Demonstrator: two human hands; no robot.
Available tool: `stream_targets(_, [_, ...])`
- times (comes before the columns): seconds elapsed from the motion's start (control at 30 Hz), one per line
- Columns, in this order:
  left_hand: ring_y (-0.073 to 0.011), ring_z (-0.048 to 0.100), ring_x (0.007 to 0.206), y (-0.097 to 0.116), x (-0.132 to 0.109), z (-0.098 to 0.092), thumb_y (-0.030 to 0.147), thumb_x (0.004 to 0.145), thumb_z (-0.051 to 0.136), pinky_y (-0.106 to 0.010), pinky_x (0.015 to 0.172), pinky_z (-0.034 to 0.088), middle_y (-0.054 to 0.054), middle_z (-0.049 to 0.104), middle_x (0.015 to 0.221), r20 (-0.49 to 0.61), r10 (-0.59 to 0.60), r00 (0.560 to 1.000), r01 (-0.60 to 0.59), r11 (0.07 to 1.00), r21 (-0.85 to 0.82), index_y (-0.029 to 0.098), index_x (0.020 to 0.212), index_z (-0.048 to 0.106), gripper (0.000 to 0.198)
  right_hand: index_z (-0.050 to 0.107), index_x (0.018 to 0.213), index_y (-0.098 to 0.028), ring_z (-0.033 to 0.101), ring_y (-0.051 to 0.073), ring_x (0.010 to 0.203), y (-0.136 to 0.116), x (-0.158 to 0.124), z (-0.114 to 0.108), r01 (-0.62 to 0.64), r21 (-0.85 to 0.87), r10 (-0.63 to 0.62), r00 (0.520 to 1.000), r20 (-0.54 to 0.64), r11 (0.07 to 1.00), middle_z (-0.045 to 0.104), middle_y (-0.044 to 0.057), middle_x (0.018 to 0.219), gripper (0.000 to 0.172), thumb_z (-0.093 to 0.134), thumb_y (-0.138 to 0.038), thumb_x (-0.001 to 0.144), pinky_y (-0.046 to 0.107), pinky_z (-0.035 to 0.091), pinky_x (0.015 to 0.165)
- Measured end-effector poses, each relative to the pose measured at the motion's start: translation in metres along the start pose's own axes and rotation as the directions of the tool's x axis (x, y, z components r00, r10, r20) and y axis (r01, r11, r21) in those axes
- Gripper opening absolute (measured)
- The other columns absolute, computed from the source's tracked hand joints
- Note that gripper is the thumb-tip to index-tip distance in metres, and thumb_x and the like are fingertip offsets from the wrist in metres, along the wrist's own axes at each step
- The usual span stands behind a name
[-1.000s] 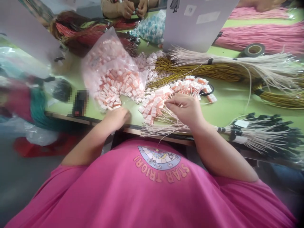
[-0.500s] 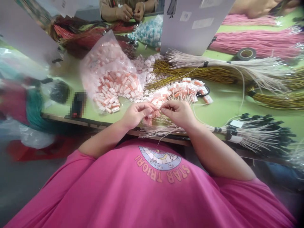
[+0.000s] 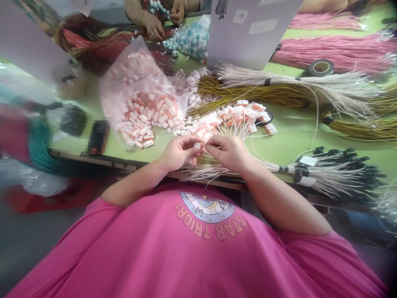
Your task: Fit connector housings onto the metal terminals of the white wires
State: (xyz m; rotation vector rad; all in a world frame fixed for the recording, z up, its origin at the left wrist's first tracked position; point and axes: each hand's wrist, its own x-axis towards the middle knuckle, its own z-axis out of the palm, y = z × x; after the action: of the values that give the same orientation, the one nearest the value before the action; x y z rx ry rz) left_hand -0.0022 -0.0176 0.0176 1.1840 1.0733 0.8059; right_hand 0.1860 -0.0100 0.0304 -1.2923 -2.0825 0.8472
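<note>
Near the table's front edge my left hand (image 3: pixel 177 154) pinches a small white connector (image 3: pixel 197 145) between thumb and fingers. Just to its right, almost touching, my right hand (image 3: pixel 228 152) is closed at the fingertips on a thin white wire, whose end is too small to make out. Behind my hands white wires fan out from a heap of white and orange connectors (image 3: pixel 238 114). Below them a bundle of white wires (image 3: pixel 269 166) runs along the edge, bound with black tape, toward black connectors (image 3: pixel 350 169) on the right.
An open clear bag (image 3: pixel 139 82) of white and orange connectors lies left of centre. Yellow wires (image 3: pixel 266 94), pink wires (image 3: pixel 335 54) and a tape roll (image 3: pixel 321 67) lie at the back right. Across the table a person's hands (image 3: pixel 155 27) work beside blue and white parts (image 3: pixel 189 39).
A white connector now shows at my left fingertips, and my right hand has shifted slightly left. Across the table the person's hands have moved apart, with blue and white parts at them.
</note>
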Motion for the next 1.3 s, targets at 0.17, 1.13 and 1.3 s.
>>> stream_targets(0.17, [-0.0119, 0.064, 0.060, 0.000, -0.002, 0.004, 0.032, 0.074, 0.071, -0.024, 0.053, 0.055, -0.007, 0.068, 0.087, -0.034, 0.142, 0.989, -0.133, 0.970, 0.206, 0.014, 0.101, 0.068, 0.032, 0.068, 0.075, -0.015, 0.053, 0.012, 0.064, 0.001, 0.000, 0.004, 0.013, -0.040, -0.013, 1.000, 0.007, 0.999, 0.065, 0.004, 0.070, 0.019, 0.050, -0.021, 0.078, 0.027, 0.037, 0.062])
stream_targets(1.13, [-0.0120, 0.064, 0.065, 0.008, 0.008, 0.009, 0.028, 0.075, 0.069, -0.024, 0.057, 0.053, -0.007, 0.070, 0.084, 0.013, 0.195, 0.981, -0.191, 0.942, 0.276, 0.012, 0.097, 0.068, 0.028, 0.063, 0.062, -0.014, 0.044, 0.009, 0.054, -0.004, 0.005, -0.004, -0.163, 0.163, 0.169, 0.985, -0.020, 0.973, 0.052, -0.002, 0.054, 0.017, 0.053, -0.023, 0.072, 0.025, 0.034, 0.054])
stream_targets(1.3, [-0.0119, 0.062, 0.065, 0.004, 0.012, 0.010, 0.026, 0.078, 0.066, -0.026, 0.060, 0.052, -0.006, 0.069, 0.087, 0.033, 0.303, 0.953, -0.287, 0.859, 0.424, 0.014, 0.098, 0.068, 0.024, 0.062, 0.061, -0.015, 0.045, 0.010, 0.057, -0.003, 0.005, -0.001, -0.167, 0.104, 0.170, 0.985, -0.021, 0.980, 0.053, -0.001, 0.056, 0.018, 0.053, -0.024, 0.073, 0.026, 0.034, 0.056])
